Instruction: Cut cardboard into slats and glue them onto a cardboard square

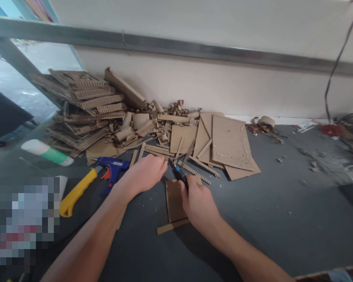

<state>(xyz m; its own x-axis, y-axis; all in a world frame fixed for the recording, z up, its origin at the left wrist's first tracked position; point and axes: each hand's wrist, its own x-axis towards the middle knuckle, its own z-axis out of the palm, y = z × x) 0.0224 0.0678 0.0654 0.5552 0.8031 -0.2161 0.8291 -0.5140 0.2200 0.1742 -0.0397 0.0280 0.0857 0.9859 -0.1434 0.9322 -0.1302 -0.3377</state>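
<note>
Black tool (178,173), long axis pointing forward-left, right hand (200,200) gripping it, left hand (148,172) curled, contents unclear

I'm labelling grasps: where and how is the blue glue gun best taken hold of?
Probably by its handle, from the near side and above: the blue glue gun seems to lie on its side, handle pointing toward the camera, trigger and nozzle facing left.

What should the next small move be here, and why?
I'd probably shift the left hand slightly away from the black tool first. The right hand grips that tool, and its far end sits very close to the left hand's fingers. Whether that end is sharp can't be made out, so more clearance seems prudent.
</note>
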